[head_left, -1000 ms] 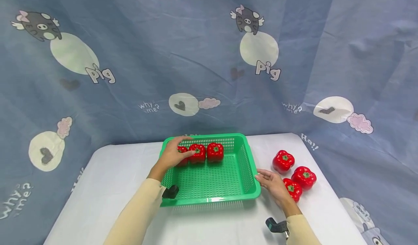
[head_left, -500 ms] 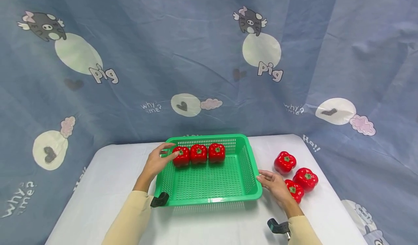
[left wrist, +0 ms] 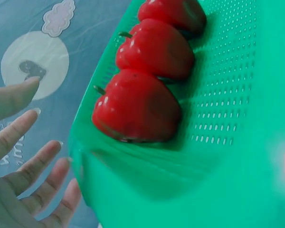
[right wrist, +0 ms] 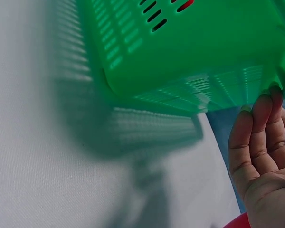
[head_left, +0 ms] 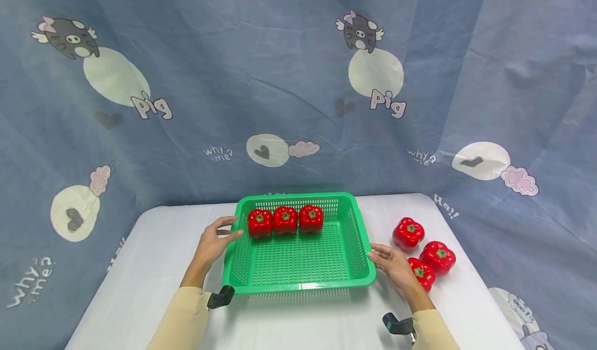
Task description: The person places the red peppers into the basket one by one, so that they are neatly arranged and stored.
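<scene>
A green plastic basket (head_left: 298, 288) holds three red bell peppers in a row along its back wall: a left pepper (head_left: 259, 224), a middle pepper (head_left: 285, 221) and a right pepper (head_left: 311, 219). Just outside the basket's left rim is my left hand (head_left: 212, 243), fingers spread and holding nothing. The left wrist view shows its fingertips beside the rim, the nearest pepper (left wrist: 135, 107) lying beyond. At the opposite side my right hand (head_left: 394, 267) pinches the right rim. In the right wrist view its fingertips meet the lip from outside; the thumb is mostly out of frame.
Three more red peppers lie on the white table at the right: a back one (head_left: 408, 234), a right one (head_left: 438, 257) and a front one (head_left: 422, 274) partly behind my right hand. A blue printed cloth (head_left: 298, 96) hangs behind the table (head_left: 298, 324).
My left hand has drawn back left from over the left pepper to outside the basket, leaving that pepper inside. My right hand stays at the right rim. The whole view has shifted slightly.
</scene>
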Demonstrator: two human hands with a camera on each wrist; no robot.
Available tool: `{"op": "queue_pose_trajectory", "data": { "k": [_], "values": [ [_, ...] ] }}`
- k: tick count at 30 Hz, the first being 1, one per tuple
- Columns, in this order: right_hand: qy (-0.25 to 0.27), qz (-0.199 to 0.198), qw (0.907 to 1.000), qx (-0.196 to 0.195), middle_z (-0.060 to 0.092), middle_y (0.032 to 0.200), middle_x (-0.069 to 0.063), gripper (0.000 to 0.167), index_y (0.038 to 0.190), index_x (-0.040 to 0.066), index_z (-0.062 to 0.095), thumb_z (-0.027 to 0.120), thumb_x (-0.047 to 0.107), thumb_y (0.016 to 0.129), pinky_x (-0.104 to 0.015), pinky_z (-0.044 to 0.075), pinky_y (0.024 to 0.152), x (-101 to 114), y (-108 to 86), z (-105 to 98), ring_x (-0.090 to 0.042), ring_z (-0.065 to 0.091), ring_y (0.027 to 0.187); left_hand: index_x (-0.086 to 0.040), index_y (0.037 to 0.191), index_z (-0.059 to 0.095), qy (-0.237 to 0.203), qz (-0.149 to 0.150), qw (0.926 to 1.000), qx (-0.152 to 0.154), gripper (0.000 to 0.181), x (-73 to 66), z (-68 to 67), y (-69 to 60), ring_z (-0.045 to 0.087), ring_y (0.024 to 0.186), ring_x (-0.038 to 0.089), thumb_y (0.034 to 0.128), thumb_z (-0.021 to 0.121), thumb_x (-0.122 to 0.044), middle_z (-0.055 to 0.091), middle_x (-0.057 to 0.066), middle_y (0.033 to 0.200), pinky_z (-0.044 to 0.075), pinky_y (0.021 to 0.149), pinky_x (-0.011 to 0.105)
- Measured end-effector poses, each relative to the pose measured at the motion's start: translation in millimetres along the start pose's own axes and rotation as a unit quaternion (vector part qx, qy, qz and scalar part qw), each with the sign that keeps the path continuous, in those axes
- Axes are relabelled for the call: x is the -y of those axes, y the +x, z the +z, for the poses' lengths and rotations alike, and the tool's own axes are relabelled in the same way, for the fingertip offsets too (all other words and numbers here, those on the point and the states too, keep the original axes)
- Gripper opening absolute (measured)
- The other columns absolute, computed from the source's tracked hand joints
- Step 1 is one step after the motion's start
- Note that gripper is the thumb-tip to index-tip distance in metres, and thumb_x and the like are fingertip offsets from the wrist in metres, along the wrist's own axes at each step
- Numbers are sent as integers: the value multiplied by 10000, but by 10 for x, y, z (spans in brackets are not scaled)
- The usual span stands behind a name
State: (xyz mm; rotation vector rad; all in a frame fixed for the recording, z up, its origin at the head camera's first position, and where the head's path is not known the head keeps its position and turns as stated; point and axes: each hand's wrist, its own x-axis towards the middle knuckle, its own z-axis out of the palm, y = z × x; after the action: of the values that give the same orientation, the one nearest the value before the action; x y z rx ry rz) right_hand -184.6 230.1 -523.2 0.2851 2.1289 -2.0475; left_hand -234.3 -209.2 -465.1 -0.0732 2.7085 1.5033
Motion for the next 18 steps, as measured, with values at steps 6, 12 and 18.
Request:
{"op": "queue_pose_trajectory", "data": {
  "k": [6, 12, 18],
  "values": [
    [-20, 2, 10000, -16, 703, 1001, -74, 477, 1316, -71, 524, 662, 155, 919, -226, 535, 823, 21, -7, 7, -125, 661, 903, -77, 1351, 522, -106, -212, 9996, -180, 494, 84, -9, -46, 519, 1153, 342, 903, 678, -213, 493, 183, 1382, 475, 901, 473],
    [18, -94, 10000, 1, 700, 1000, -67, 486, 1321, -104, 499, 651, 134, 926, -215, 538, 803, 13, -16, 8, -112, 658, 883, -67, 1384, 482, -110, -524, 9983, -234, 550, 184, 25, -57, 589, 1067, 309, 892, 690, -199, 498, 189, 1363, 491, 825, 382],
    [-84, -73, 9999, -41, 705, 1041, -82, 490, 1319, -95, 505, 655, 153, 925, -234, 542, 821, 5, -20, 6, -116, 669, 894, -20, 1429, 405, -116, -676, 9975, -197, 626, 241, 65, -81, 617, 1031, 315, 887, 681, -167, 513, 221, 1326, 499, 813, 384]
  ]
}}
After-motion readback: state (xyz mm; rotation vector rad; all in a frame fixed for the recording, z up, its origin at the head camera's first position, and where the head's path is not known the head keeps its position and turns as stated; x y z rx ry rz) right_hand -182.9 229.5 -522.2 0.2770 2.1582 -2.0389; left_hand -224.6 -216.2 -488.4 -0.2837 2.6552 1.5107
